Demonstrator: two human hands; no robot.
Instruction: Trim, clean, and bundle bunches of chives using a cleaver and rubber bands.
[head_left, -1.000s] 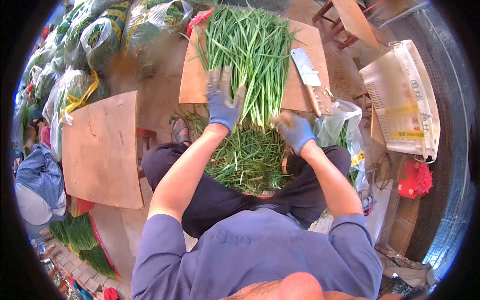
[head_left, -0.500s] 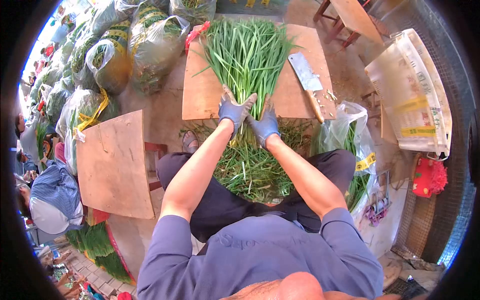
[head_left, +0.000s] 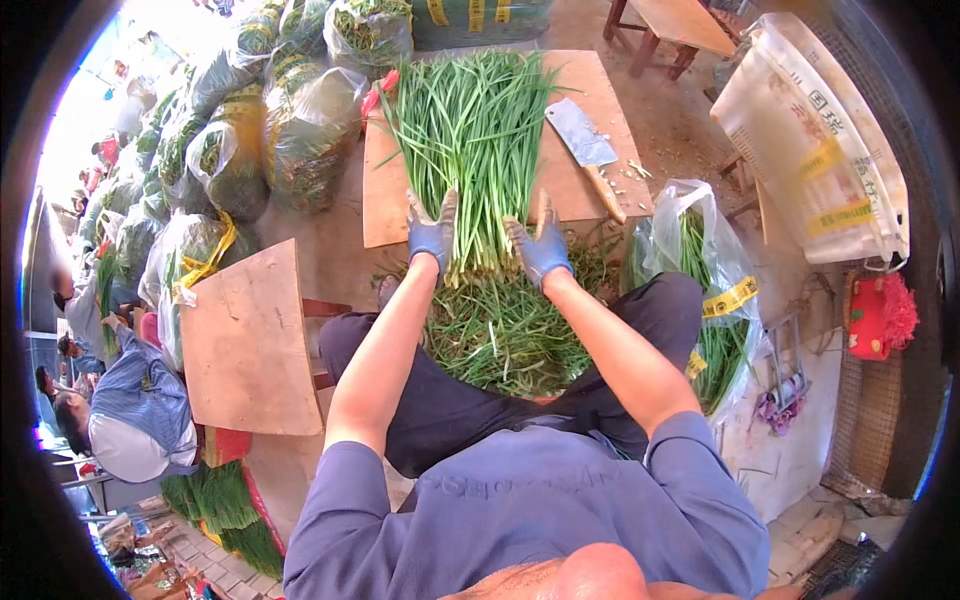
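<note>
a thick bundle of green chives (head_left: 470, 130) is laid lengthwise on a wooden board (head_left: 590, 180), its tips pointing away from the person and its cut ends hanging over the near edge of the board. the bundle is flanked near that edge by two blue-gloved hands. the left hand (head_left: 432, 228) is pressed flat against the left side of the bundle, fingers stretched out and pointing away, nothing being gripped. the right hand (head_left: 540, 245) is set against the right side in the same manner, palm turned inward, fingers extended and open, so that the stalks are squeezed between the two palms rather than clasped. a cleaver (head_left: 585, 145) is left lying on the board just right of the bundle, apart from both hands, with a few small trimmings scattered beside its handle. below the board, between the person's knees, a heap of loose green trimmings (head_left: 500, 335) is piled. a clear plastic bag (head_left: 715, 290) holding more greens is seen beside the right knee. a second bare wooden board (head_left: 250, 340) is placed to the left, and filled plastic sacks of greens (head_left: 300, 130) are stacked beyond it. another person in a striped shirt (head_left: 135, 410) is seen at the far left.
</note>
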